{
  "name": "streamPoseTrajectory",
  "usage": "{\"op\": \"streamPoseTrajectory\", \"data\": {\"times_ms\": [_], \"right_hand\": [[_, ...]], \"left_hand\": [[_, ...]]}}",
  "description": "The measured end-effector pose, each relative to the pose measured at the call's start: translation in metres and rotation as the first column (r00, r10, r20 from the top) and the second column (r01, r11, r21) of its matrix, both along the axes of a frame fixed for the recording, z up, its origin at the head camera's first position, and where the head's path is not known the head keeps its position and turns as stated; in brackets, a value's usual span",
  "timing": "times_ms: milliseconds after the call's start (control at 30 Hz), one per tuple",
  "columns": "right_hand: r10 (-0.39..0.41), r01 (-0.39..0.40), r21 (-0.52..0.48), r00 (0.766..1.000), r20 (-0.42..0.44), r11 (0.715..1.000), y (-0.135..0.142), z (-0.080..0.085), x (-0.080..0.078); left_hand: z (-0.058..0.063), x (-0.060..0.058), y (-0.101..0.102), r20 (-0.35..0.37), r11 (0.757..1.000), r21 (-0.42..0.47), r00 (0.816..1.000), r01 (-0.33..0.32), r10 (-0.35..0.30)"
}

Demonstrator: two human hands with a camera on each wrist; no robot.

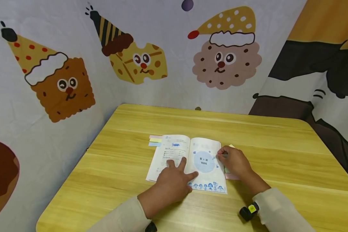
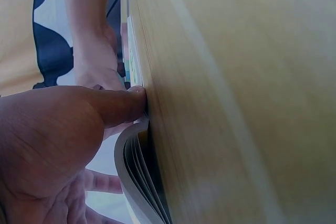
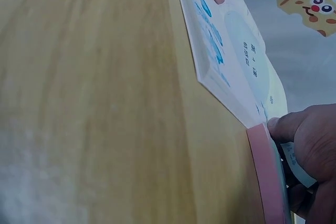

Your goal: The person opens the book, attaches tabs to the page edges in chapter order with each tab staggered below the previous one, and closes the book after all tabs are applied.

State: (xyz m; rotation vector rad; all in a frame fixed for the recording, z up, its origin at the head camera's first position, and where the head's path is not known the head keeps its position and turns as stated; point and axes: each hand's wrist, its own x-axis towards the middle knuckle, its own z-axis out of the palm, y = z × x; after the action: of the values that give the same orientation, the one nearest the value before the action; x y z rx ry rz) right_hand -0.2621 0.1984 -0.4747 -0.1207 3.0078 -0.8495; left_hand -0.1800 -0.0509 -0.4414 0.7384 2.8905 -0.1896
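Observation:
An open book [image 1: 207,144] lies on the table, its right page printed with a pale blue circle and a row of small blue figures. My left hand [image 1: 174,182] presses on the book with fingers spread across the left page and thumb reaching over the right one. In the left wrist view the pages [image 2: 139,171] bulge up beside the thumb. At the book's right edge my right hand [image 1: 235,161] pinches a light blue-grey index tab [image 3: 298,165], partly hidden by the fingers. Below that hand, a pink tab [image 3: 262,169] sticks out from the book's edge.
Pink, yellow and blue tabs [image 1: 155,140] jut from the book's left side. The wood-grain table [image 1: 104,180] meets a cloth backdrop [image 1: 177,93] with cartoon snacks. A black wrist device [image 1: 248,211] sits by the right sleeve.

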Motion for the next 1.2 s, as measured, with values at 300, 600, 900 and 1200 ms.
{"op": "streamPoseTrajectory", "data": {"times_ms": [300,600,900,1200], "right_hand": [[0.073,-0.051,0.137,0.984,-0.163,0.989,-0.002,-0.001,0.003],[0.371,-0.24,0.416,0.889,-0.267,0.877,-0.004,0.008,0.011],[0.438,-0.322,0.436,0.877,-0.196,0.84,-0.002,0.023,0.033],[0.289,-0.262,0.291,0.956,-0.053,0.92,0.013,0.043,0.087]], "left_hand": [[-0.001,0.001,0.001,0.008,1.0,0.007,1.0,-0.015,0.015],[-0.002,0.0,0.002,0.015,1.0,-0.017,1.0,-0.026,0.026],[-0.001,0.0,0.0,0.037,0.999,0.008,0.998,-0.045,0.044],[0.0,0.003,0.002,0.02,0.999,0.005,0.999,-0.051,0.051]]}}
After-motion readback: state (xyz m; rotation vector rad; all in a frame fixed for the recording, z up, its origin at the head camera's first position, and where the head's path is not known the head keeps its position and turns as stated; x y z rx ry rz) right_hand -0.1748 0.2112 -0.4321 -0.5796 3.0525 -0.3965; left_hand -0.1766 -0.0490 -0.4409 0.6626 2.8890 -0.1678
